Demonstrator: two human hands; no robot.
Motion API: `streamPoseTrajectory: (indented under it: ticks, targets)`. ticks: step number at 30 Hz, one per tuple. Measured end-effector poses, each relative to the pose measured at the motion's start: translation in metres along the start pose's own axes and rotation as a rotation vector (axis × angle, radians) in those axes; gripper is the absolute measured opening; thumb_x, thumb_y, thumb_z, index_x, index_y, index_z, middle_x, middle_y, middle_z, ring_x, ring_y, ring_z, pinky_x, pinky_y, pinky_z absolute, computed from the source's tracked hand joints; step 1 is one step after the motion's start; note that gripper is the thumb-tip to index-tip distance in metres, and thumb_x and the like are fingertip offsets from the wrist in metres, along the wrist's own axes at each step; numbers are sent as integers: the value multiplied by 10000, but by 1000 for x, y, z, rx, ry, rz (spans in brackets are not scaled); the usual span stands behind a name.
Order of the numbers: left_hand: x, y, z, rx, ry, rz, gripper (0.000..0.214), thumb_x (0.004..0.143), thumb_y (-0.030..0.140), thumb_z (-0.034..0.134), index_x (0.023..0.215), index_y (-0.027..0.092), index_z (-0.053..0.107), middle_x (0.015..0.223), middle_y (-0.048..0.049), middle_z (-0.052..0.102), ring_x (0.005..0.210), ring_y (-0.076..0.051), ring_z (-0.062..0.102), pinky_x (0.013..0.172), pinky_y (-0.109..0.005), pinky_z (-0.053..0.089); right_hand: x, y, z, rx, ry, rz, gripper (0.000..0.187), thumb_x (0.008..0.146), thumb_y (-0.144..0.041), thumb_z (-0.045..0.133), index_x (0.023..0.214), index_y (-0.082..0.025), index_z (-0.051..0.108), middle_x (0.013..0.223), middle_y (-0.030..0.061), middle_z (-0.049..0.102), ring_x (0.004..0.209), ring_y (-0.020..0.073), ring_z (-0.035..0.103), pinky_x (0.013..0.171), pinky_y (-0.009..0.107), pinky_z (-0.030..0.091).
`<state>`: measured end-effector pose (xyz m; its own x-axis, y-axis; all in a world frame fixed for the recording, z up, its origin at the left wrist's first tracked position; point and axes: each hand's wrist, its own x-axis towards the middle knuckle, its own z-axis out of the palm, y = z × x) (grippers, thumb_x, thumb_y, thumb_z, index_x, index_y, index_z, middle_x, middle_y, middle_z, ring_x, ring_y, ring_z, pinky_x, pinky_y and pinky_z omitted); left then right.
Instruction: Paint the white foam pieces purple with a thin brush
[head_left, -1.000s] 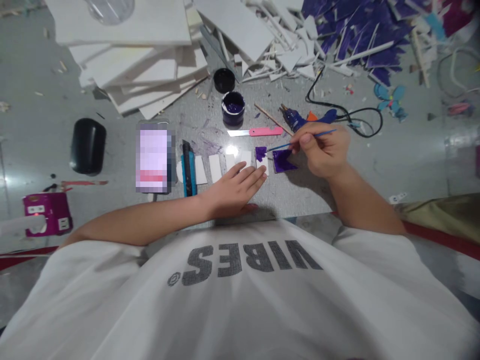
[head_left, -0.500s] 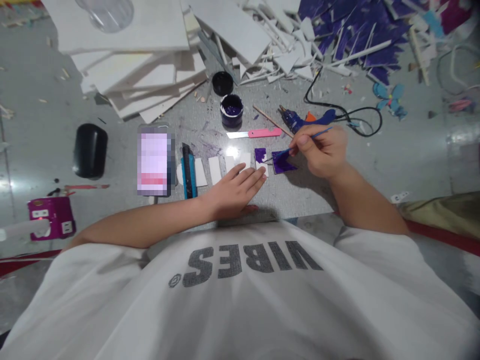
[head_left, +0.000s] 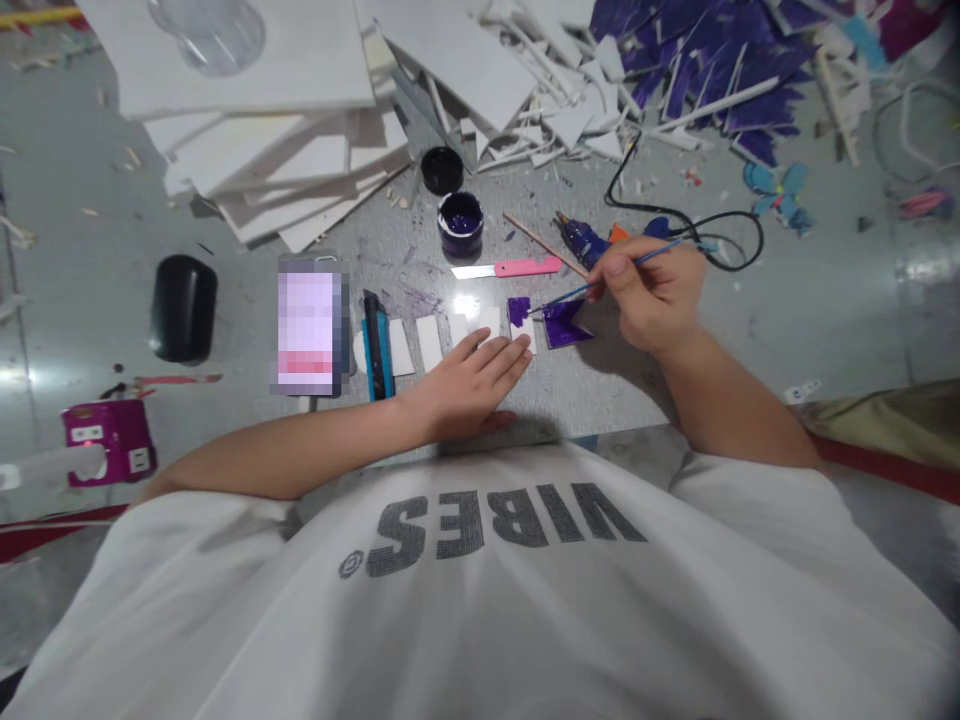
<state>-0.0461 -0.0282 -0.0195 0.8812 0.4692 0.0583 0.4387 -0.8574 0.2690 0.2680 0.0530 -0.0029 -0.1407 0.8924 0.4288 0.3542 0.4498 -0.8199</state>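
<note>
Right hand (head_left: 651, 292) pinches paintbrush (head_left: 559, 298). Left hand (head_left: 476, 378) flat, fingers slightly spread, on half-purple foam-board piece (head_left: 520, 316). Piece likely light, easily dented, slippery where purple; best hold white near end.

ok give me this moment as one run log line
right hand: holds blue paintbrush, tip at partly purple piece | left hand: flat, at same piece | all-purple piece: right of it | paint pot: open

We wear a loose white T-shirt (head_left: 487, 640) with short sleeves (head_left: 750, 500), block letters "VIBES" (head_left: 459, 525) in grainy dark grey, and a small round mark (head_left: 350, 564) beside the S.
</note>
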Motion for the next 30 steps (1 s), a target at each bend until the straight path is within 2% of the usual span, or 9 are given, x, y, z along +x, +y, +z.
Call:
streamPoseTrajectory:
  ticks: [3, 10, 14, 20, 27, 30]
  targets:
    - [0, 0, 0, 17, 7, 8, 851, 1204, 530, 743, 1851, 12, 551, 1904, -330, 576, 1723, -446, 651, 1482, -653, 455, 1, 0, 1, -6, 19, -6, 603, 1146, -823, 732, 886, -300, 883, 702, 6, 753, 551, 163, 679, 583, 374, 583]
    - [0, 1, -1, 41, 7, 19, 862, 1204, 525, 745, 1839, -26, 558, 1895, -345, 579, 1706, -446, 667, 1487, -635, 453, 1, -1, 2, 12, -7, -2, 605, 1150, -813, 732, 848, -304, 859, 646, 11, 736, 520, 163, 683, 508, 352, 532]
    - [0, 1, -1, 56, -7, 9, 855, 1208, 541, 737, 1847, -1, 567, 1902, -326, 579, 1700, -430, 677, 1482, -622, 463, 1, 2, 2, 15, 25, -20, 555, 1171, -764, 736, 887, -309, 882, 695, 14, 781, 538, 154, 710, 515, 344, 531]
    - [0, 0, -2, 94, 9, 32, 872, 1205, 561, 752, 1828, -24, 578, 1891, -337, 588, 1682, -436, 688, 1471, -616, 479, 0, 3, 1, 20, -23, 42, 637, 1139, -841, 737, 854, -289, 872, 641, 0, 723, 530, 149, 691, 546, 345, 546]
    - [0, 0, -1, 61, -8, 13, 872, 1205, 559, 748, 1850, 3, 560, 1904, -322, 582, 1704, -424, 667, 1483, -619, 459, 0, 1, 2, -6, 40, 82, 642, 1143, -853, 714, 860, -299, 875, 680, 12, 755, 561, 176, 718, 614, 387, 614]
    - [0, 0, -2, 60, -11, 11, 871, 1202, 549, 753, 1849, -3, 560, 1908, -323, 576, 1715, -422, 659, 1493, -616, 450, 1, 4, 1, -2, -4, 98, 652, 1127, -882, 709, 857, -311, 875, 681, 27, 765, 553, 186, 715, 556, 390, 581]
